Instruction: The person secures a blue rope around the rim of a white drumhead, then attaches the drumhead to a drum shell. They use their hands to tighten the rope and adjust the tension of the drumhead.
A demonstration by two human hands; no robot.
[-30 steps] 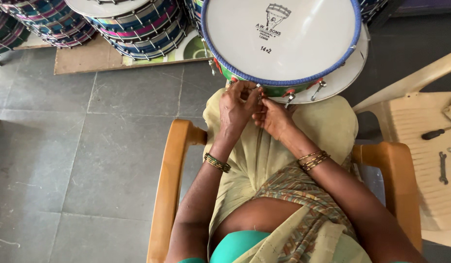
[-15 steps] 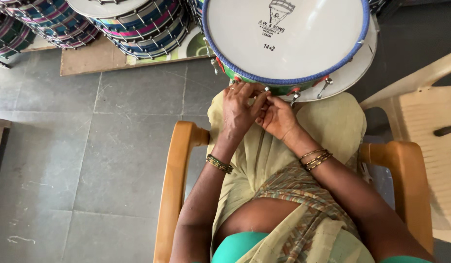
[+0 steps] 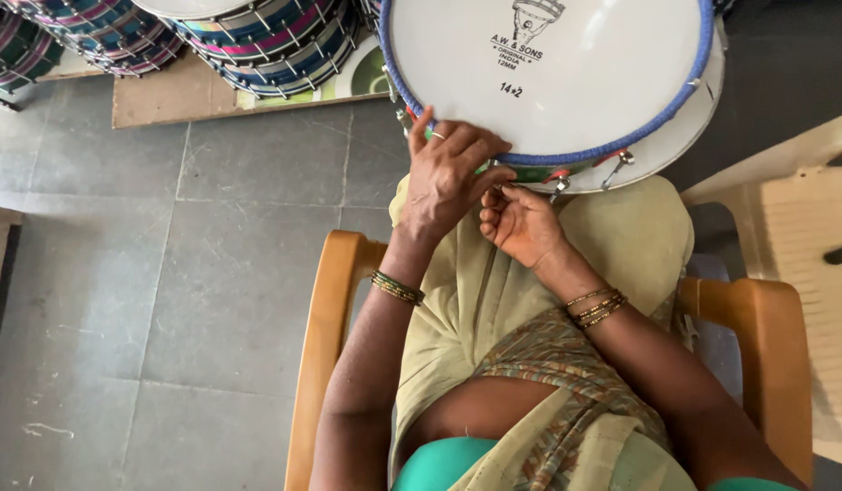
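With the drum (image 3: 548, 73) resting on the lap at top center, left hand (image 3: 448, 177) clamped over its near rim, right hand (image 3: 521, 223) pinching a rim fitting, I'd keep that brace firm and turn slowly.

The round drum (image 3: 566, 82) with a white skin and blue rim lies tilted on the lap, rim toward the body.

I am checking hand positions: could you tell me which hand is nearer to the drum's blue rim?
Left. The left hand lies over the blue rim; the right hand sits just below it.
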